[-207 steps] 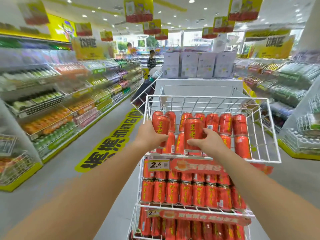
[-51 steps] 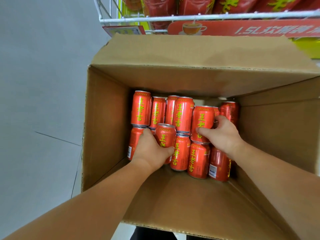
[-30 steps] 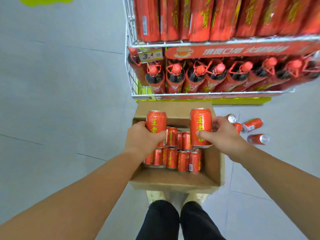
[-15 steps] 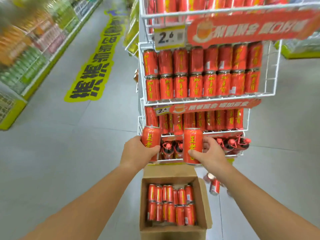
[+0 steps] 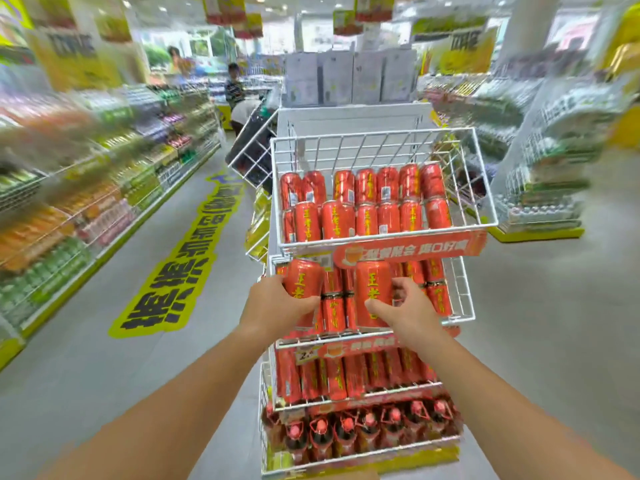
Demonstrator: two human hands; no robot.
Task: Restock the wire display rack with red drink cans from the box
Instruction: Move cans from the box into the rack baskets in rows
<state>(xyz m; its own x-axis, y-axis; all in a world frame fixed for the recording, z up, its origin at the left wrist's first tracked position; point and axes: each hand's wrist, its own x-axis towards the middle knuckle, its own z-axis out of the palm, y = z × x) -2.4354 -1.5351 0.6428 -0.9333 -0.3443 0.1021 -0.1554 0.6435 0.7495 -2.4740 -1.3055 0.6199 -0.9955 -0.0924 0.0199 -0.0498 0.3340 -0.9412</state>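
One red can (image 5: 303, 276) gripped by left hand (image 5: 277, 308); second can (image 5: 372, 285) by right hand (image 5: 410, 315).

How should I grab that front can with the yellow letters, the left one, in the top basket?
Take the left yellow-lettered can round its upper end, reaching down from above. The top basket is open on top and the can stands roughly upright. The packed neighbouring cans and the wire front probably make its lower sides hard to reach.
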